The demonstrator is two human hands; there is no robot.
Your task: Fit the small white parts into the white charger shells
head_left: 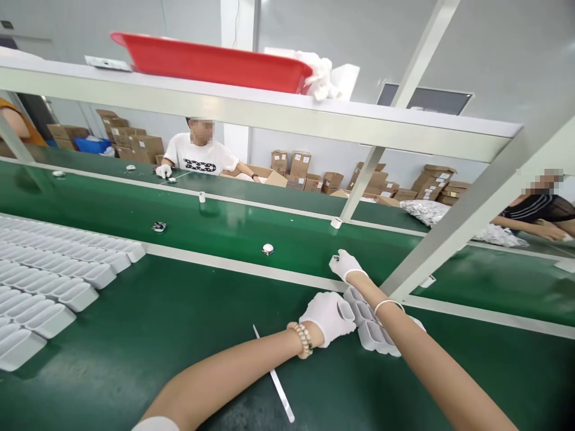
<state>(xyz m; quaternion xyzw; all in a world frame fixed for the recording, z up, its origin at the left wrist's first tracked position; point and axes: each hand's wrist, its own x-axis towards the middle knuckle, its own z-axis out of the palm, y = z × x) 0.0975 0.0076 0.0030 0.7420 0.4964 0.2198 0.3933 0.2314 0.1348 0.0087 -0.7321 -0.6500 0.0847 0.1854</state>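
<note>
My left hand, in a white glove, is closed around a small white oval plastic shell whose open side faces up. Over the near edge of the belt, my gloved right hand pinches a small whitish part with dark bits, mostly covered by the fingers. Beneath my right forearm stands a group of white open shells, partly hidden by the arm. A thin white plastic stick lies on the green table, passing under my left forearm.
Rows of white shells fill the left side. Small electronic parts ride the green belt. A slanted metal post rises right of my hands; a shelf overhead bears a red tray. A co-worker sits across.
</note>
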